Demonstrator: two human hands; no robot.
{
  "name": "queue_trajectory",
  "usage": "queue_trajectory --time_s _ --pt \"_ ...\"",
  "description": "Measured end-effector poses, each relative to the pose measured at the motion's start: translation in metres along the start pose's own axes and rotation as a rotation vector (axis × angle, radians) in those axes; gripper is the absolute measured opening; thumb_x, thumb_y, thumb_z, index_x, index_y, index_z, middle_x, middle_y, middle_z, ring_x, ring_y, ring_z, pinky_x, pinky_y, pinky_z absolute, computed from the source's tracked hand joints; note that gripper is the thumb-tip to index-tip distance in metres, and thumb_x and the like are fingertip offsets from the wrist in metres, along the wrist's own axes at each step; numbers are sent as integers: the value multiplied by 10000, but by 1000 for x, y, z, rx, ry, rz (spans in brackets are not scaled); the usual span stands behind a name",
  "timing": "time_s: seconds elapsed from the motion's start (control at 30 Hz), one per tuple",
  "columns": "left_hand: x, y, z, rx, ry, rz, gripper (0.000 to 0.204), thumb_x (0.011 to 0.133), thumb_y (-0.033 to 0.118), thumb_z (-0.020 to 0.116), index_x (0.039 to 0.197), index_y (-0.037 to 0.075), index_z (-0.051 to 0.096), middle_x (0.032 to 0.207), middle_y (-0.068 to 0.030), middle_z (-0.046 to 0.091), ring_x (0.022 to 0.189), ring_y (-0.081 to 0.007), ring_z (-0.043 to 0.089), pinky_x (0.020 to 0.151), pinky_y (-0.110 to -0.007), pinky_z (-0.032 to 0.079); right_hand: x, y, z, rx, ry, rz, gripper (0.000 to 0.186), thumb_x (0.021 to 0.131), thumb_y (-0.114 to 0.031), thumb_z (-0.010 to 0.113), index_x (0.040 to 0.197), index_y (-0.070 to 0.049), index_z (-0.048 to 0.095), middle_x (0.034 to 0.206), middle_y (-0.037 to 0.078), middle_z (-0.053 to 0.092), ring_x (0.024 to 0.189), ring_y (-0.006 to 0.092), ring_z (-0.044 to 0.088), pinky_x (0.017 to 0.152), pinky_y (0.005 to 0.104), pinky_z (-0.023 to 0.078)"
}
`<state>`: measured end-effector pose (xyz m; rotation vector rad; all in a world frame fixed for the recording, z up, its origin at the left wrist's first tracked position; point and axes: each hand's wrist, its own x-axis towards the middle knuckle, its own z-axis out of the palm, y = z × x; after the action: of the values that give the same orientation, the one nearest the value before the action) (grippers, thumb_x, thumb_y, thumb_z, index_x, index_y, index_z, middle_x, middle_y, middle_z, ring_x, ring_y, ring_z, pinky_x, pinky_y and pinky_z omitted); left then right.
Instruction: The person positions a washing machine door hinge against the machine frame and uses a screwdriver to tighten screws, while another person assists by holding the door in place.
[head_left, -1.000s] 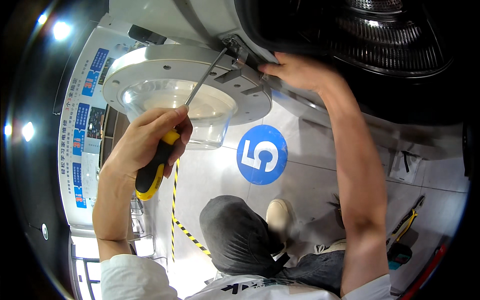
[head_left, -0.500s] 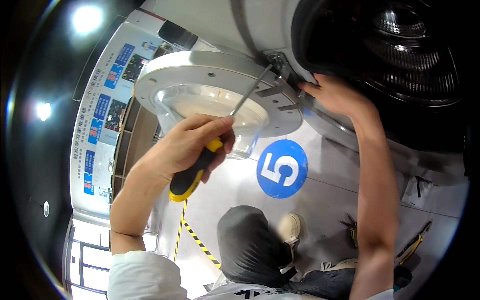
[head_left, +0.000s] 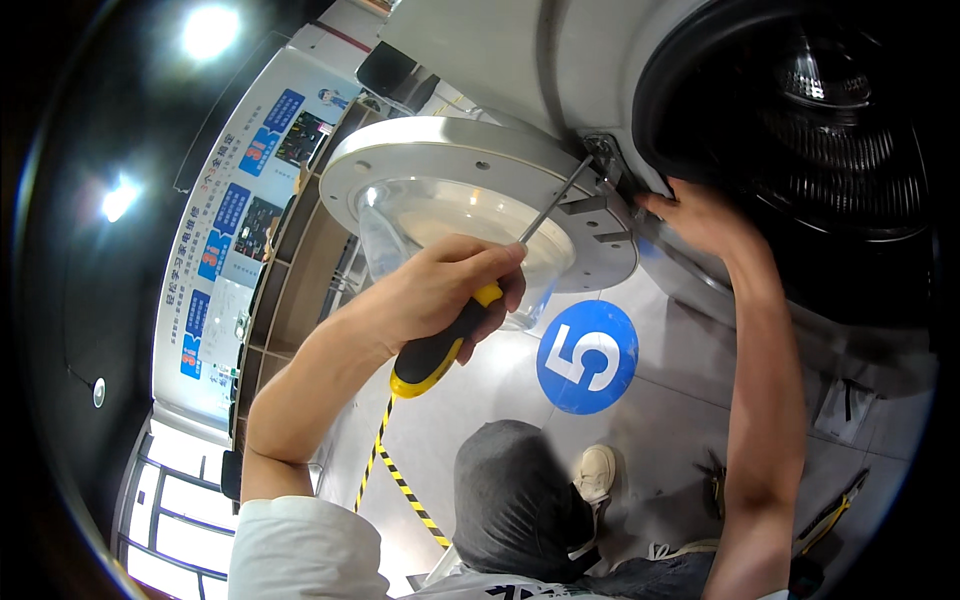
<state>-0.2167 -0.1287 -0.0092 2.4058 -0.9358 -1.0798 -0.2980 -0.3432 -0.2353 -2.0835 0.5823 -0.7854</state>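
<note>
My left hand [head_left: 450, 285] is wrapped around the black-and-yellow handle of a screwdriver [head_left: 435, 350]. Its long metal shaft slants up and right, with the tip at a metal hinge [head_left: 603, 155] on the washing machine's front. From that hinge the round door [head_left: 440, 135] hangs swung open to the left, its clear glass bowl [head_left: 400, 215] partly behind my left hand. To the right of the hinge, my right hand [head_left: 715, 215] grips the lower left edge of the dark rubber door seal [head_left: 648, 100]. Its thumb points toward the hinge; the other fingers are partly hidden at the seal.
The shiny drum [head_left: 830, 170] lies inside the opening. On the floor are a round blue sticker [head_left: 587, 357], yellow-black tape [head_left: 405, 485], pliers [head_left: 715, 485] and another yellow-and-black tool [head_left: 832, 515] by my right forearm. Shelves [head_left: 300, 270] and a poster wall [head_left: 225, 250] stand at left.
The whole view has shifted, so the scene sits farther right and slightly lower. The screwdriver tip stays at the hinge and my right hand stays at the seal.
</note>
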Motion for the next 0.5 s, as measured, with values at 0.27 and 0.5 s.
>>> queue_trajectory --time_s 0.27,0.5 --pt "1 -3 -3 18 1 7 435 1002 380 446 764 36 565 552 -44 527 431 -121 514 406 -252 453 -4 -9 -1 -4 -13 27 603 903 -347 644 1349 16 462 1330 210 544 1216 319 517 1030 348 379" --pt "0 -3 1 -98 32 -4 397 961 389 555 766 45 592 594 -45 536 440 -120 514 377 -238 407 -5 -3 1 -69 -3 106 570 913 -419 617 1234 43 526 1171 211 612 1063 319 573 950 376 419"
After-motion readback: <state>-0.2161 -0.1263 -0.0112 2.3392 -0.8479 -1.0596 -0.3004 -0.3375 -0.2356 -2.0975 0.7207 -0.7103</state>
